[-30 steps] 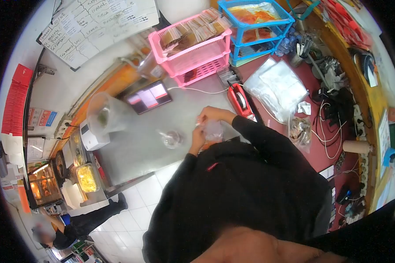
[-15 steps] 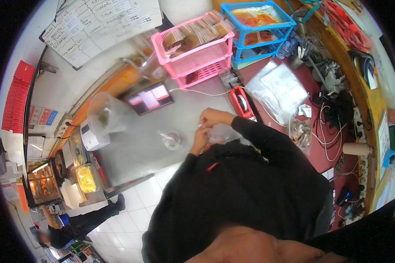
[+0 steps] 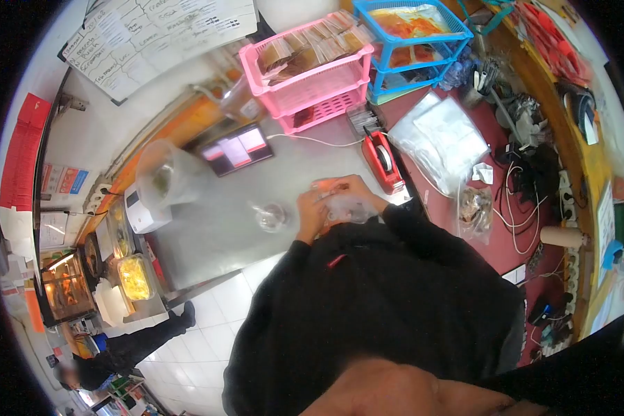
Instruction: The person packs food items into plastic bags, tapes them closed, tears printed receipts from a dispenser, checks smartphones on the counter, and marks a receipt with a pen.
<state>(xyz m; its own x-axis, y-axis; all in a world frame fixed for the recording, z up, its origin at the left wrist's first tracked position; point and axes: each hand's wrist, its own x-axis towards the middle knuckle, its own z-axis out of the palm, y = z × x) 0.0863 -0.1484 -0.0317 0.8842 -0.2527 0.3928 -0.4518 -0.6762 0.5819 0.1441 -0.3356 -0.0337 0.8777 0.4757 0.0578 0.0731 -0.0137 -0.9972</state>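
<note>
Close to my body, at the edge of the metal counter, both hands meet at a small clear plastic bag (image 3: 348,211). My left hand (image 3: 312,210) is closed on its left side, fingers curled. From the right, my right hand (image 3: 352,187) reaches over the top of the bag, its fingers bent toward the left hand and closed at the bag's neck. The bag's contents are hard to make out. A small clear bag or cup (image 3: 270,217) with something inside stands just left of my left hand.
Beyond my hands are a tablet (image 3: 236,150), a red tape dispenser (image 3: 383,163), a pink tiered basket (image 3: 305,90) and a blue rack (image 3: 423,52). Plastic sheets (image 3: 440,139) lie right. A clear container (image 3: 165,177) stands left. Another person (image 3: 128,353) is at lower left.
My hands have moved slightly apart and nearer my body. The right hand has shifted right and down, its fingers now over the bag. The view has tilted slightly.
</note>
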